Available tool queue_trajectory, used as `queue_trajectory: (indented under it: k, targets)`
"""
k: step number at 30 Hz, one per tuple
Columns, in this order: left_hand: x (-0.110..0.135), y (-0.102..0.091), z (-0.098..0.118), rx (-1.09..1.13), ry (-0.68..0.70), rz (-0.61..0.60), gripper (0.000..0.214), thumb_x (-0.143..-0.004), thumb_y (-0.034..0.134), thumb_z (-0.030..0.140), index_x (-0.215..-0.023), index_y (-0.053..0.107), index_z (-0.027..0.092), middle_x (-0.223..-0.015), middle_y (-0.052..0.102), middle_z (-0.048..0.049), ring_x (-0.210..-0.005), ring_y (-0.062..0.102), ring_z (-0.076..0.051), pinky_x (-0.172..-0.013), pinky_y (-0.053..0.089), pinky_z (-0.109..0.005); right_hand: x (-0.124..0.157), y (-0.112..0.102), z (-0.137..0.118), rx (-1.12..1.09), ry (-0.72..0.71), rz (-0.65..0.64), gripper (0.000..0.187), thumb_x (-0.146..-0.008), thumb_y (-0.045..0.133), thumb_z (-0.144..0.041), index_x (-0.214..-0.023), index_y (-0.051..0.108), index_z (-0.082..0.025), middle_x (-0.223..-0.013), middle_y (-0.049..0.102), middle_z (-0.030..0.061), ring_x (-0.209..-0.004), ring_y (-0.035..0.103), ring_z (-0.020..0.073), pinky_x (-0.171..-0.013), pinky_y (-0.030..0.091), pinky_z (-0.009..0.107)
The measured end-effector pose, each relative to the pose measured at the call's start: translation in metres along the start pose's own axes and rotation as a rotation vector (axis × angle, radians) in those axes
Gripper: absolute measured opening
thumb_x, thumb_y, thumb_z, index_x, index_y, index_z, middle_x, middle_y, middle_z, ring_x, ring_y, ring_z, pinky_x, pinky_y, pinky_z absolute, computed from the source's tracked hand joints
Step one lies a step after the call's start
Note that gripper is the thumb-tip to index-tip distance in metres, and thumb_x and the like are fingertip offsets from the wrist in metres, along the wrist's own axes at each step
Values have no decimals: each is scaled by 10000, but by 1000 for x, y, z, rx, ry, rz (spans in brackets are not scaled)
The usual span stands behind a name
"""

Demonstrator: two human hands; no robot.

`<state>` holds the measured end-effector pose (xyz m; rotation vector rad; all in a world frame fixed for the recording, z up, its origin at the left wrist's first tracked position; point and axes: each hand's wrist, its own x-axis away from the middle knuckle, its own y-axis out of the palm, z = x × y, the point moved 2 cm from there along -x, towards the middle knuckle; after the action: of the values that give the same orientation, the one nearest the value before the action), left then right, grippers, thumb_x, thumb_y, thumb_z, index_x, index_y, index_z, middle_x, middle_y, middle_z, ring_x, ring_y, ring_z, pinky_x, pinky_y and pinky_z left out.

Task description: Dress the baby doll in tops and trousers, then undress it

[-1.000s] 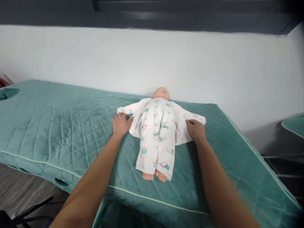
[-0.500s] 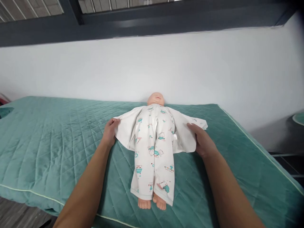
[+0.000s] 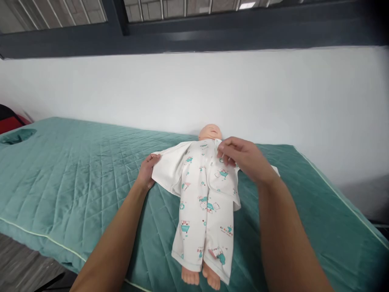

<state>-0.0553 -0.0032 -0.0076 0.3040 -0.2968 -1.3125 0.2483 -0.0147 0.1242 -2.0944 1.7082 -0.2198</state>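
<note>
The right flap (image 3: 223, 178) of the white jacket is now folded across the doll (image 3: 210, 132), which is laid on the green bed (image 3: 91, 174); 1 of 2 sides seems covered. The left flap (image 3: 170, 166) is held outward, its edge pinched by the left hand (image 3: 148, 170). The right hand (image 3: 246, 158) is bent over the chest, fingers curled; whether cloth is gripped cannot be told.

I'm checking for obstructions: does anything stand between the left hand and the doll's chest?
Only the open white flap, its edge in the left hand, spreads toward the doll's chest; nothing else visible lies between. The right hand shows at the chest's other side.
</note>
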Motion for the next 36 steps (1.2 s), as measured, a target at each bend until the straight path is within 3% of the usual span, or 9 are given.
queue_trajectory:
  k: [3, 5, 11, 13, 17, 20, 27, 33, 36]
  targets:
    - [3, 4, 2, 12, -75, -59, 313, -702, 830, 394, -813, 650, 163, -731, 644, 5, -612, 546, -101, -552, 420, -242, -8, 4, 28, 16, -15, 424, 195, -869, 600, -386, -784, 633, -213, -730, 661, 24, -648, 567, 150, -667, 472, 316]
    - [4, 11, 6, 37, -111, -82, 306, -711, 834, 355, -887, 690, 150, -805, 684, -12, -686, 596, -112, -617, 472, -235, -11, 11, 44, 90, -40, 542, 150, -850, 604, -353, -859, 664, -216, -886, 700, 56, -811, 626, 193, -782, 501, 353]
    - [19, 72, 32, 115, -9, -130, 212, -781, 760, 366, -846, 683, 179, -730, 635, 17, -620, 538, -103, -589, 435, -239, -17, 21, 58, 50, -3, 372, 289, -866, 600, -387, -1092, 698, -235, -1244, 695, 71, -1151, 616, 250, -1050, 444, 434]
    - [34, 100, 43, -92, 97, -150, 181, -814, 712, 381, -838, 703, 202, -695, 625, 22, -577, 506, -108, -559, 394, -249, -18, 19, 60, 48, 3, 332, 333, -876, 595, -411, -1151, 686, -246, -1328, 660, 67, -1229, 582, 258, -1097, 412, 455]
    - [62, 140, 57, -636, 240, -553, 137, -836, 668, 287, -720, 715, 231, -628, 632, 13, -556, 489, -135, -541, 323, -271, -22, 18, 68, 91, -4, 254, 426, -897, 565, -445, -1272, 636, -255, -1435, 586, 72, -1338, 506, 262, -1146, 371, 477]
    - [55, 144, 59, -687, 143, -735, 280, -889, 613, 363, -654, 674, 225, -579, 607, 3, -497, 487, -135, -510, 315, -283, -25, 19, 73, 93, -9, 210, 457, -906, 556, -464, -1311, 614, -261, -1491, 537, 70, -1405, 445, 261, -1187, 324, 485]
    - [-21, 150, 47, -652, 305, -243, 303, -879, 634, 350, -628, 565, 194, -597, 595, 6, -564, 491, -130, -583, 340, -276, -28, 20, 74, 74, -6, 195, 450, -908, 554, -490, -1298, 620, -276, -1496, 526, 63, -1426, 415, 266, -1211, 286, 503]
    - [-44, 155, 25, -762, 363, -9, 132, -873, 624, 295, -797, 596, 191, -773, 660, -24, -713, 573, -170, -718, 409, -314, -29, 21, 75, 32, 26, 214, 434, -904, 575, -493, -1285, 621, -291, -1489, 529, 52, -1416, 422, 262, -1209, 284, 512]
    - [-39, 149, 25, -799, 306, -59, 169, -887, 613, 349, -823, 612, 192, -819, 676, -39, -740, 582, -183, -739, 418, -329, -28, 22, 74, 9, 33, 239, 395, -897, 590, -479, -1248, 635, -303, -1467, 549, 43, -1392, 440, 268, -1179, 326, 518]
